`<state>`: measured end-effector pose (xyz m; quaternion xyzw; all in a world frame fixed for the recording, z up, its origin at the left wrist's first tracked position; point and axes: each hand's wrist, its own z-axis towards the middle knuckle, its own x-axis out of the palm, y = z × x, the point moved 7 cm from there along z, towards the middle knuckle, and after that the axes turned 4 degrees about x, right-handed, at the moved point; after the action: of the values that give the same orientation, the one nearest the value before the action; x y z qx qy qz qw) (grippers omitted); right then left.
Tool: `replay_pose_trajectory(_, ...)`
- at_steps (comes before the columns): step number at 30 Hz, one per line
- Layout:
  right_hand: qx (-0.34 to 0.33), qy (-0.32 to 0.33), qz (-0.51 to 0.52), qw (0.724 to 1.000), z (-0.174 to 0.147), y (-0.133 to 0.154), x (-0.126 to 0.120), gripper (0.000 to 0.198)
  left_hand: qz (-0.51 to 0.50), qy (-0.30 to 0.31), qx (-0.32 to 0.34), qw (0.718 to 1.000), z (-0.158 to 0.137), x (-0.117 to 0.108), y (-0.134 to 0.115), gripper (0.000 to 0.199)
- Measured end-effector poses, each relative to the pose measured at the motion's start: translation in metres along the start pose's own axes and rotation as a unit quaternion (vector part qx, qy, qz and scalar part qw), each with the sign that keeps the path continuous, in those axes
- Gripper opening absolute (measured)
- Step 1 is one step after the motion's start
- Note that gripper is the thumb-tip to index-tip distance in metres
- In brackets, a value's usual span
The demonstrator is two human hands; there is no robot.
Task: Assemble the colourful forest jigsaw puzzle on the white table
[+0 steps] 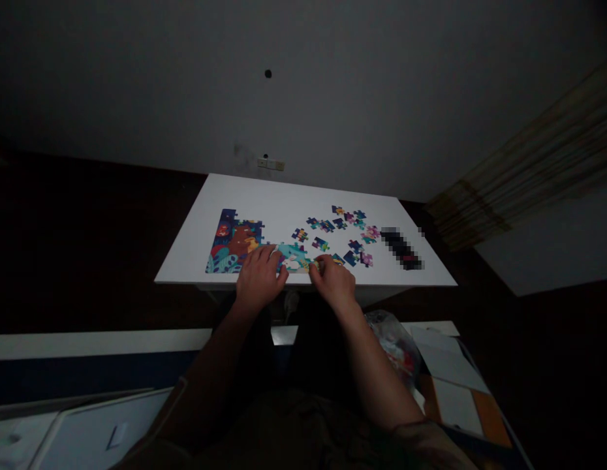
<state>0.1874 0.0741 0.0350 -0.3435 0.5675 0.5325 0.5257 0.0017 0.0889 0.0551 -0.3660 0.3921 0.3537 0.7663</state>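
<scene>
A partly built colourful jigsaw puzzle lies on the near left of a white table. My left hand rests flat on its lower right part, fingers apart. My right hand is at the table's front edge, its fingers pinched on a small puzzle piece beside the teal section of the puzzle. Several loose pieces are scattered to the right of the built part.
A dark blurred object lies on the table's right side. A plastic bag and papers sit below the table at right. White boards lie at lower left. A wall stands behind.
</scene>
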Motion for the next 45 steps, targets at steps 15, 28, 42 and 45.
replay_pose_trajectory(15, 0.008, -0.161, 0.259, 0.952, 0.006, -0.064, -0.029, 0.039, 0.013, 0.016, 0.007, 1.0, 0.002, 0.0, -0.005, 0.032)
replay_pose_trajectory(28, 0.023, -0.175, 0.3, 0.938, 0.066, -0.167, -0.047, 0.041, 0.025, 0.026, 0.02, 0.999, 0.007, 0.006, -0.007, 0.033)
replay_pose_trajectory(42, 0.081, -0.162, 0.392, 0.902, 0.067, -0.182, -0.04, 0.029, 0.024, 0.03, 0.002, 0.999, 0.012, 0.011, -0.007, 0.034)
replay_pose_trajectory(45, 0.087, -0.17, 0.387, 0.902, 0.065, -0.183, -0.041, 0.028, 0.022, 0.029, -0.002, 0.999, 0.013, 0.01, -0.008, 0.035)
